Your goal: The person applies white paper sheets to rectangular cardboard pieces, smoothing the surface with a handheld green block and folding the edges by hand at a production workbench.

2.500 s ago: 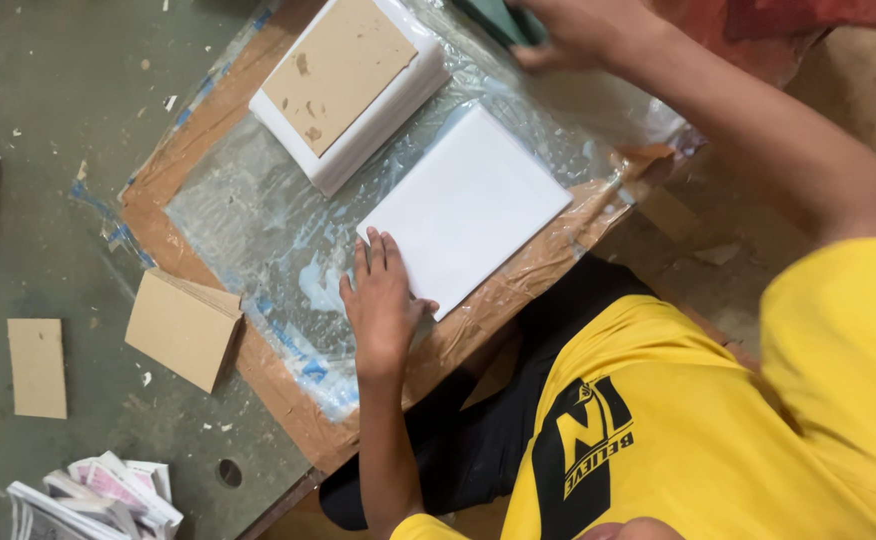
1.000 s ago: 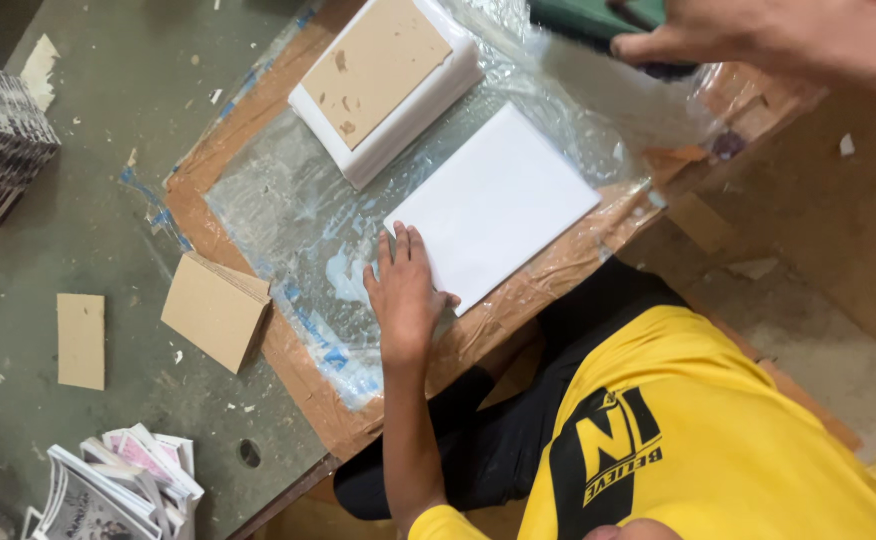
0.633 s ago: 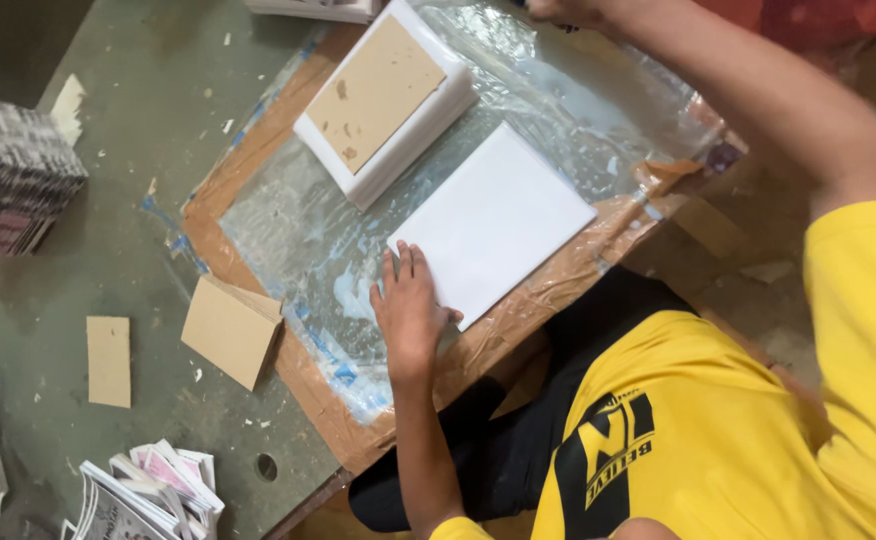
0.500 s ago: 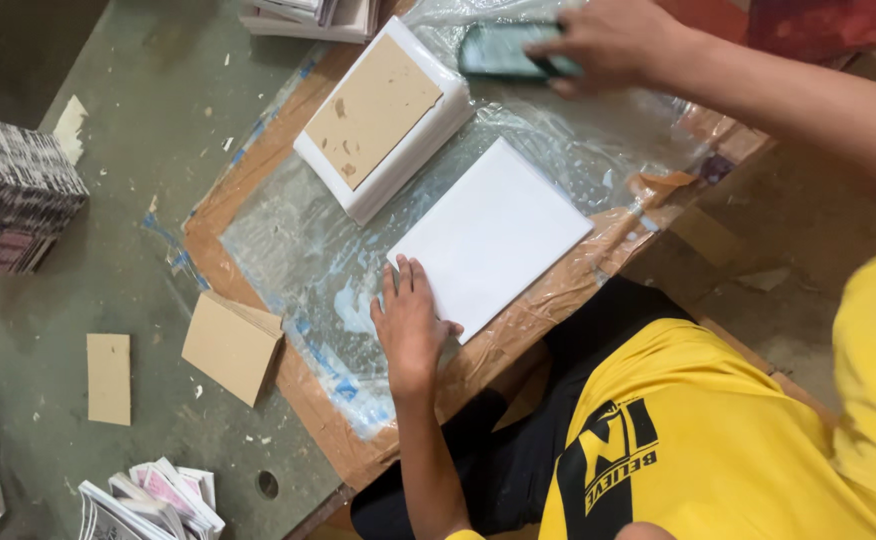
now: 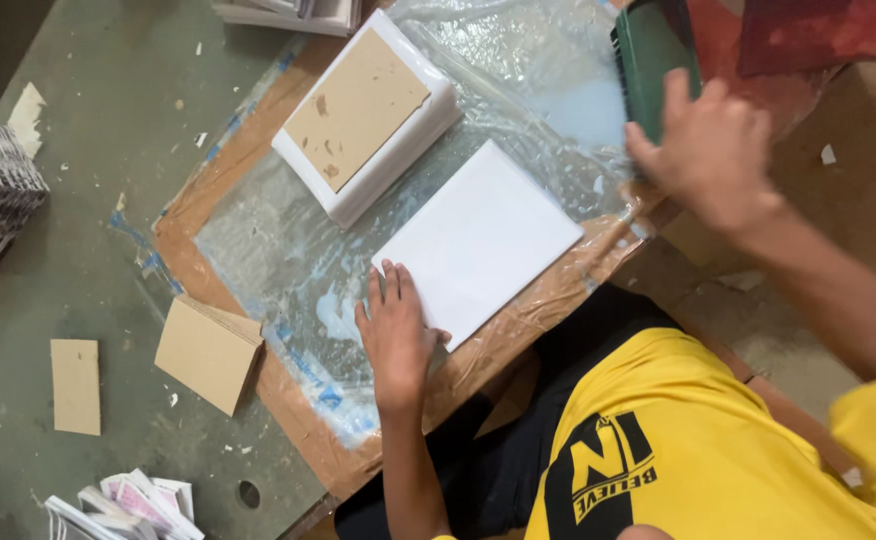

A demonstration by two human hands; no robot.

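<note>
**White sheet pinned flat, green block in hand**

The white sheet (image 5: 483, 238) lies flat on the plastic-covered board (image 5: 288, 260), near its front edge. The left hand (image 5: 396, 335) rests on the sheet's near corner, fingers (image 5: 383, 292) released and spread flat. At the board's far right edge, the right hand (image 5: 710, 152) has its fingers clenched around a dark green block (image 5: 650, 55). Behind the sheet sits a white stack topped with torn brown card (image 5: 363, 110). A brown card piece (image 5: 208, 350) leans off the board's left edge.
</note>
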